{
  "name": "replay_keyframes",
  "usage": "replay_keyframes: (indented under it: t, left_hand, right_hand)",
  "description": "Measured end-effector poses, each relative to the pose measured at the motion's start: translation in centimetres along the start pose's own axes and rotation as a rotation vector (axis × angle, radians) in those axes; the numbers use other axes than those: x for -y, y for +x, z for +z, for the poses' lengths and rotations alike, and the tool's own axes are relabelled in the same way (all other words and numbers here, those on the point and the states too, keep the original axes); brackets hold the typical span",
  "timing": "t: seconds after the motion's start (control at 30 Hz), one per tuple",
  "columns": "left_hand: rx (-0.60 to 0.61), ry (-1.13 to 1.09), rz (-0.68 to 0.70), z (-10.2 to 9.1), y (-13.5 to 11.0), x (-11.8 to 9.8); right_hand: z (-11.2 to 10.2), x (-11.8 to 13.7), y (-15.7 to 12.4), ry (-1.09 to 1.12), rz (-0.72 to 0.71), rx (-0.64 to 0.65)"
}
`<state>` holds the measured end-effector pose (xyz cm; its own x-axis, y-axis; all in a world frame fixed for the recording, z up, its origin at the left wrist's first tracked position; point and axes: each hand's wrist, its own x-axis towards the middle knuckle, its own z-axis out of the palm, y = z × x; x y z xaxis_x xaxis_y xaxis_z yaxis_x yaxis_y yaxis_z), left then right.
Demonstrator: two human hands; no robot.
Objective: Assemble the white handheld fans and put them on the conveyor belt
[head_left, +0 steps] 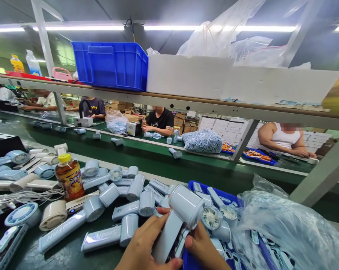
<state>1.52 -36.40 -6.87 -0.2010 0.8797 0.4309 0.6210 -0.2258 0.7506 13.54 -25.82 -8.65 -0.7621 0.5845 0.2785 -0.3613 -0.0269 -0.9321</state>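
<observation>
Both hands' fingers (155,225) hold a fan (184,204) (cramped room) near a bin rim (190,184).

Gets bright white light from ceiling tubes (79,28) high above the grip (143,240) | has a grey ceiling (158,11) over them | carries a brown-edged shelf (192,105) on pale posts (246,139) above and beyond the grip | runs a long green surface (146,155) past it | shows cardboard boxes (179,122) stacked far beyond, white boxes (239,129) farther right

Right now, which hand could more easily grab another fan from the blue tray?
Probably the right hand: it's right beside the blue tray. The left hand is farther away. Both hands are on the held fan, though.
</observation>
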Motion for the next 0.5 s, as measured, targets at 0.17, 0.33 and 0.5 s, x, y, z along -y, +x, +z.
replay_keyframes:
  t: [0.17,0.33,0.5]
  left_hand:
    - [-0.019,-0.058,-0.038,0.3,-0.5,-0.1]
    - [0.131,-0.030,-0.114,0.5,0.0,0.1]
    - [0.245,-0.189,-0.175,0.3,0.9,0.2]
  right_hand:
    - [0.2,0.7,-0.6,0.073,0.030,0.062]
    - [-0.3,0.3,-0.7,-0.058,0.038,-0.006]
    - [-1.3,-0.3,-0.3,-0.339,-0.006,-0.123]
